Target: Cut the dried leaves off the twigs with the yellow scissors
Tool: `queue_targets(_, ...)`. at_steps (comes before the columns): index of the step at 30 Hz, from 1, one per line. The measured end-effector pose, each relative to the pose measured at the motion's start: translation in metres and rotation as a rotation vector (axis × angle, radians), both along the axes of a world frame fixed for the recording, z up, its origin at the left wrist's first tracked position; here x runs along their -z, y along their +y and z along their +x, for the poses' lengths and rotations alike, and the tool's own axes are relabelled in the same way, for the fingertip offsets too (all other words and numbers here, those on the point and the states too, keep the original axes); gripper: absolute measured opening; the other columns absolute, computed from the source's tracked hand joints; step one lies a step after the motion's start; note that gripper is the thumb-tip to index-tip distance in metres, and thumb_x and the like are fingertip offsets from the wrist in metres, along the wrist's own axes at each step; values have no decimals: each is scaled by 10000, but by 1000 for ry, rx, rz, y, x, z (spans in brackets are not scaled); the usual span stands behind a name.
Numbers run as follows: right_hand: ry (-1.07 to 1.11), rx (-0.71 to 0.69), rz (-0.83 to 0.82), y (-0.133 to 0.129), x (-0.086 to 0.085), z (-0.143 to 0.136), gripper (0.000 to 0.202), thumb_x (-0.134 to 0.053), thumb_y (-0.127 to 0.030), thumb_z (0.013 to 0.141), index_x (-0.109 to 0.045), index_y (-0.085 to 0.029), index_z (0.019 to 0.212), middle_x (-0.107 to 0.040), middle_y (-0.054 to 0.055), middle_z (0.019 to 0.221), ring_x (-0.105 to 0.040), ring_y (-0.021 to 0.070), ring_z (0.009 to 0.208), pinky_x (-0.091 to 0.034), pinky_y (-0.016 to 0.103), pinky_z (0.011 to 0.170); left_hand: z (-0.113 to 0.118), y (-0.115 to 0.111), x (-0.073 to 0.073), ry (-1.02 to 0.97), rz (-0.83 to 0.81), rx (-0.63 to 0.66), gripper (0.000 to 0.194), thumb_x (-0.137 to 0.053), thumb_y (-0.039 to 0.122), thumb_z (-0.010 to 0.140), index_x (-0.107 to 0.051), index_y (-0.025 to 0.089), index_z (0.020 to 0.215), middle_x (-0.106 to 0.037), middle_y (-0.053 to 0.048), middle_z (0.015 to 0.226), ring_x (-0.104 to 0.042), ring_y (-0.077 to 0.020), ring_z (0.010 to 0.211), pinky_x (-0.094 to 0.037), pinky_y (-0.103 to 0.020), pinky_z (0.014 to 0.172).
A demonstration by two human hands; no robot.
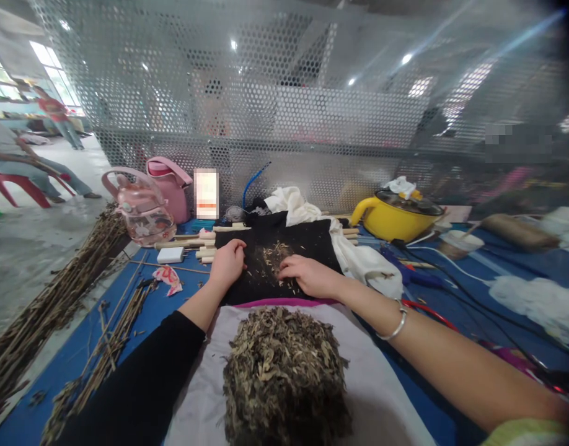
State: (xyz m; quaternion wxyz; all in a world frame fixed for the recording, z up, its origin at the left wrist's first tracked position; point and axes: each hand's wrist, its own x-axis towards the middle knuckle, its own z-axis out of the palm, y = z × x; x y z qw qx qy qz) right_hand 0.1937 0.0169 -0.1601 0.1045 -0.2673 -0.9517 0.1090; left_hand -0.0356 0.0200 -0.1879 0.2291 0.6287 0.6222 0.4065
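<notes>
A black cloth (312, 244) lies spread before me, with pale dry bits (271, 260) scattered over its middle. My left hand (227, 263) rests at the cloth's left side, fingers curled in and pressed together; whatever they hold, if anything, is hidden. On the right, my right hand (307, 275) reaches over the bits with bent fingers a little apart and the tips at the cloth; I see nothing held in it. Closer to me, a heaped block of dried, shredded leaves (284, 371) sits on a pale cloth (382, 396). A magenta edge (284, 303) runs between the two cloths.
Left stand dried stalk bundles (80, 266), a clear pink bottle (147, 210), a pink flask (175, 192) and a lit phone (206, 193). Behind are wooden sticks (186, 243) and a perforated metal screen (266, 111). Right: a yellow pot (400, 217), white cloth (368, 266) and cables (470, 291).
</notes>
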Motion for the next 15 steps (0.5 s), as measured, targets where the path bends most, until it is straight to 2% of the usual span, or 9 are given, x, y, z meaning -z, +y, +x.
queue_targets(2,18,40,-6,-1,-3,7,470,-385,31,653,-666,-186,961,-610,61,1030,-530,164,981,-400,306,894,0,0,0,12,-7,-6,226,-365,196,815,-566,176,916,-605,17,633,-591,-97,462,-427,-199,523)
queue_targets(4,38,189,-28,-1,-7,13,490,-414,5,657,-619,-179,1062,-594,64,1051,-553,155,920,-416,291,867,-1,1,1,20,-8,-6,228,-362,202,817,-567,180,916,-607,18,631,-590,-97,459,-425,-200,523)
queue_targets(7,-20,384,-75,-4,-9,13,455,-543,-164,706,-551,-138,1161,-570,102,1037,-567,166,823,-446,282,787,-1,1,2,21,11,-3,221,-367,209,817,-569,187,904,-600,24,629,-589,-93,451,-424,-200,526)
queue_targets(10,-42,314,-113,-9,-8,3,528,-623,-330,704,-529,-131,1185,-555,108,1037,-556,192,883,-441,285,797,-1,1,2,22,13,-6,216,-373,210,815,-569,187,901,-603,23,646,-586,-90,444,-425,-200,526)
queue_targets(13,-16,209,-128,-11,-7,-8,555,-636,-314,717,-493,-163,1232,-543,95,1063,-538,193,958,-422,287,843,-1,1,2,21,11,-9,216,-374,208,814,-568,186,906,-606,22,648,-589,-92,451,-424,-199,523)
queue_targets(15,-24,156,-140,-10,-6,-12,459,-628,-286,737,-547,-187,1178,-548,81,1039,-543,183,950,-420,285,843,-1,1,2,23,15,-12,213,-375,205,812,-568,188,901,-605,25,638,-591,-93,456,-425,-199,526)
